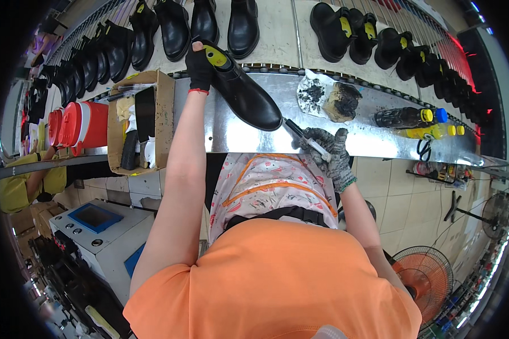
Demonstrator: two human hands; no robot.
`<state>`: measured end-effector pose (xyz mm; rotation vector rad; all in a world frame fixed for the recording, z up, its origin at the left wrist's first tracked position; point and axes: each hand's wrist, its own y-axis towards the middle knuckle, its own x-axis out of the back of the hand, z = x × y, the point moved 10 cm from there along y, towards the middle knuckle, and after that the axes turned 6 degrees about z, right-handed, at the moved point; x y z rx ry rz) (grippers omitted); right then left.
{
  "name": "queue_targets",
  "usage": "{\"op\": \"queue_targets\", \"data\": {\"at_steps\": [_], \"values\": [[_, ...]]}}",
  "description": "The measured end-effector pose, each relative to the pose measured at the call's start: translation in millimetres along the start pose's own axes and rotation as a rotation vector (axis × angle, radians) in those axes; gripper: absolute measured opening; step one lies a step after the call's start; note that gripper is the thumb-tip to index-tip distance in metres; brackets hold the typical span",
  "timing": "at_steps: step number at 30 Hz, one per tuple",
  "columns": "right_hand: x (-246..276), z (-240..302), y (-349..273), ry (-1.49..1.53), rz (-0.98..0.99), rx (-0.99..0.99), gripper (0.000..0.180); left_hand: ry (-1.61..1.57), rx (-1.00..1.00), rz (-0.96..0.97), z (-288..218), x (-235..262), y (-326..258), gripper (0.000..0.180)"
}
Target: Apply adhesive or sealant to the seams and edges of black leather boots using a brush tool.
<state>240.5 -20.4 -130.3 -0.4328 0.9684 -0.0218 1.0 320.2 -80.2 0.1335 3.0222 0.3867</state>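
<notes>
A black leather shoe (pixel 249 101) with a yellow insole is tilted over the metal ledge, its toe pointing toward the right and nearer me. My left hand (pixel 200 70), in a black glove with a bare thumb tip, is closed around its heel end. In a grey knitted glove, my right hand (pixel 332 155) grips a slim pen-like applicator (pixel 295 129) with a black front part and a whitish body. The applicator's tip is right beside the shoe's toe; whether it touches, I cannot tell. Beyond that hand lie a blackened sponge (pixel 343 103) and a stained white cloth (pixel 310 96).
Black shoes (pixel 174 34) line the conveyor (pixel 280 34) behind the metal ledge (pixel 232 138). To the left are a cardboard box (pixel 165 113) of supplies and a red jug (pixel 93 124). Bottles (pixel 401 117) and scissors (pixel 424 150) are at right. Another person (pixel 25 183) is far left.
</notes>
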Motion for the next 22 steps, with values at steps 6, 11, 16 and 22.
{"op": "queue_targets", "data": {"at_steps": [6, 11, 16, 22], "values": [[-5, 24, -20, -0.099, -0.234, 0.094, 0.090, 0.617, -0.136, -0.124, -54, 10, -27, 0.053], [-19, 41, -24, -0.249, -0.290, 0.144, 0.084, 0.722, -0.049, -0.066, -77, 17, -59, 0.079], [-23, 49, -28, -0.431, -0.390, 0.177, 0.079, 0.712, -0.151, -0.096, -112, 22, -112, 0.078], [-27, 50, -29, -0.577, -0.463, 0.178, 0.081, 0.831, -0.107, -0.050, -134, 13, -161, 0.069]]}}
